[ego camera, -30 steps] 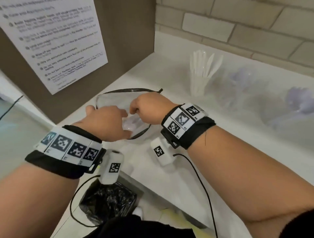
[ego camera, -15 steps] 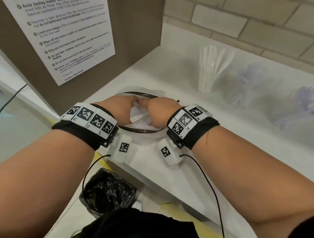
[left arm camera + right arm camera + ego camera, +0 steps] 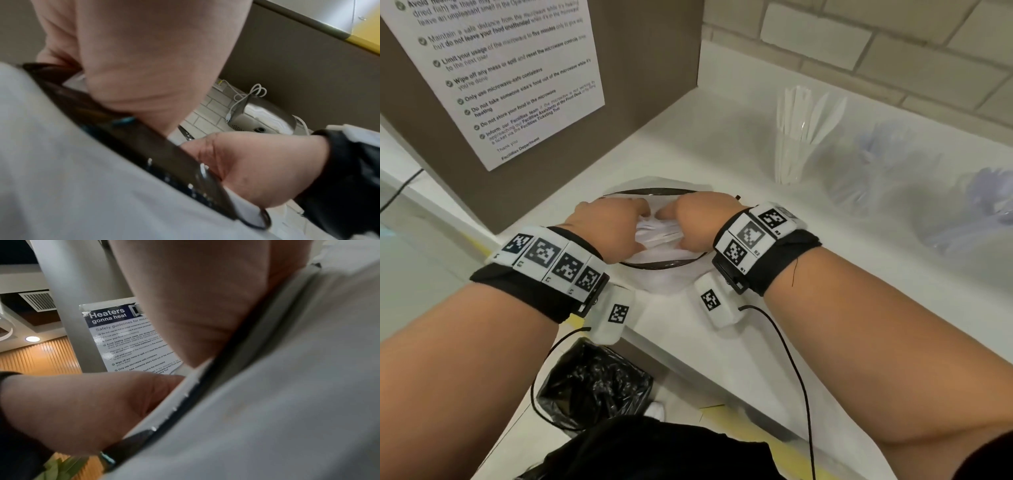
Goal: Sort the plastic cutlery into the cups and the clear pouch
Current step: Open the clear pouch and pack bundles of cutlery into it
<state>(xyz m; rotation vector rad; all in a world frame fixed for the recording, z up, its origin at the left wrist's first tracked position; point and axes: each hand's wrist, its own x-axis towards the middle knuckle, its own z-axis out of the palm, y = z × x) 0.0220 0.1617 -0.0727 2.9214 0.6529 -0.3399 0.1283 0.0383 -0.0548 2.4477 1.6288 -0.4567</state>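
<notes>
The clear pouch (image 3: 654, 265) with a black zip rim lies open on the white counter (image 3: 756, 342). Both hands are inside its mouth. My left hand (image 3: 616, 222) and my right hand (image 3: 697, 222) face each other, fingers curled round a bundle of white plastic cutlery (image 3: 659, 234) between them. The fingertips are hidden in the pouch. In the left wrist view the zip rim (image 3: 144, 142) crosses below my left palm (image 3: 154, 56). The right wrist view shows that rim (image 3: 205, 386) under my right palm (image 3: 195, 296). A clear cup of white knives (image 3: 796, 137) stands at the back.
Two more clear cups holding pale purple cutlery (image 3: 873, 161) (image 3: 983, 205) stand blurred at the right. A brown panel with a printed notice (image 3: 510, 78) walls off the left. A bin with a black liner (image 3: 592, 387) sits below the counter edge. Brick wall behind.
My left hand left the pouch's outer rim and went inside beside the right hand. Both hands now close round the white cutlery bundle. The view has drawn nearer.
</notes>
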